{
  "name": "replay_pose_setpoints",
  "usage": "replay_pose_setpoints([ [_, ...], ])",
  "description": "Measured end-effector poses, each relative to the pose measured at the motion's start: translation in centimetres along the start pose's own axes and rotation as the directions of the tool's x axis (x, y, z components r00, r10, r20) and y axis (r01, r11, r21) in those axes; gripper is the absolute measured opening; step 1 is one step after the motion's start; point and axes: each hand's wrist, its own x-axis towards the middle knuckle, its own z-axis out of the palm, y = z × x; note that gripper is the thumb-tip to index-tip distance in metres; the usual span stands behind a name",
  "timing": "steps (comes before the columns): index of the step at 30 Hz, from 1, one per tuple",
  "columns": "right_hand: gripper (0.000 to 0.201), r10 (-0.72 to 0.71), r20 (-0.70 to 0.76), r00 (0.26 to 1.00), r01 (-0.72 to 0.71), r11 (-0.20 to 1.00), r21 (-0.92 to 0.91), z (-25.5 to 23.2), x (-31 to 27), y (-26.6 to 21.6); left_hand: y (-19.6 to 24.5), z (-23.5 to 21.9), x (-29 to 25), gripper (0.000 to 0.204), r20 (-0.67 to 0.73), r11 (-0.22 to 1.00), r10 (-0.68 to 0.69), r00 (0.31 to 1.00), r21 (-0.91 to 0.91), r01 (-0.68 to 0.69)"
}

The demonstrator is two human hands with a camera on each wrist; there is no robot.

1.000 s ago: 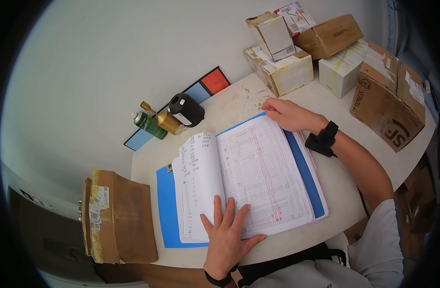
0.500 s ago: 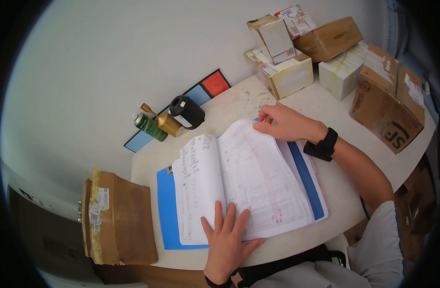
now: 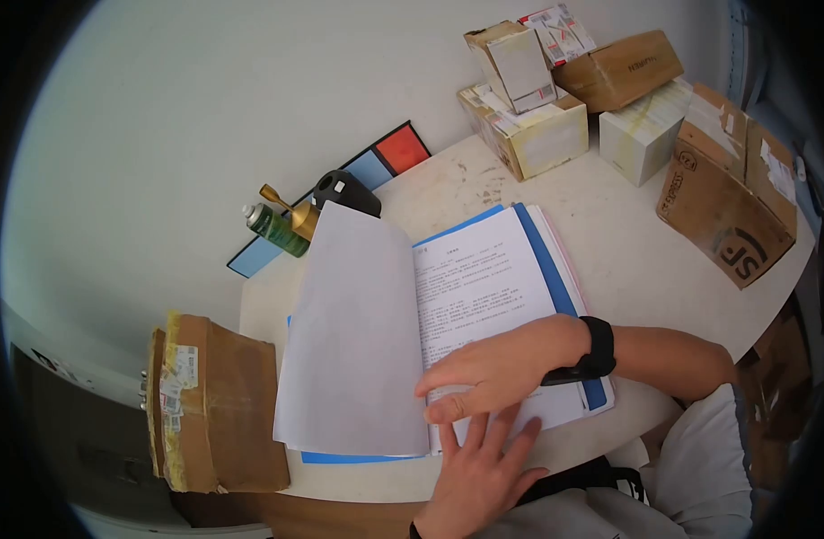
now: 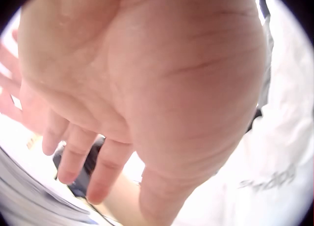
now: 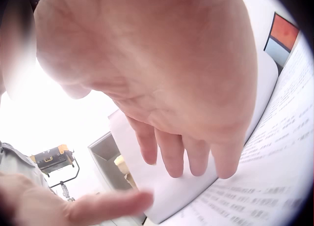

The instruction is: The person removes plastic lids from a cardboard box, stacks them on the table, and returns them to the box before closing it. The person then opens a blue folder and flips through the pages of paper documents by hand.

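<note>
In the head view a blank white sheet (image 3: 349, 332) stands turned over to the left of the stack, and a page of printed text (image 3: 475, 278) lies uncovered on the right. My right hand (image 3: 511, 364) reaches across the lower page with its fingers extended at the fold; in the right wrist view the fingers (image 5: 171, 155) are by the turned sheet. My left hand (image 3: 476, 476) is spread at the stack's bottom edge, partly under the right hand. Blue folder covers (image 3: 555, 260) show beside and beneath the papers.
Cardboard boxes (image 3: 726, 198) stand at the back right of the table (image 3: 609, 225). An open-topped carton (image 3: 228, 404) is at the left. A green can (image 3: 277, 231), a gold bottle (image 3: 304, 220) and a black cylinder (image 3: 344, 191) stand behind the papers.
My right hand has come from the top of the papers down to the fold, and a sheet has turned over leftward. The left hand has shifted slightly right and down.
</note>
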Motion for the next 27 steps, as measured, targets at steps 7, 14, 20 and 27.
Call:
replay_pose_setpoints([
  [7, 0.083, 0.191, -0.645, 0.74, -0.495, 0.804, -0.33, -8.6, -3.7, 9.2, -5.2, -0.2, -1.5, 0.092, -0.036, 0.921, -0.381, 0.924, 0.074, 0.382],
  [14, 0.07, 0.055, -0.771, 0.635, -0.435, 0.85, -0.297, -8.4, -4.0, 10.9, -5.3, 0.1, -1.6, 0.095, -0.045, 0.929, -0.36, 0.932, 0.078, 0.362],
  [20, 0.07, -0.123, -0.789, 0.602, -0.372, 0.831, -0.414, -7.9, -3.7, 10.6, -5.3, 0.0, -1.5, 0.094, -0.043, 0.929, -0.362, 0.931, 0.061, 0.364],
  [27, 0.06, 0.143, -0.785, 0.603, -0.423, 0.891, -0.163, -8.3, -3.7, 5.6, -5.3, -0.1, -1.7, 0.091, -0.049, 0.932, -0.356, 0.933, 0.048, 0.358],
])
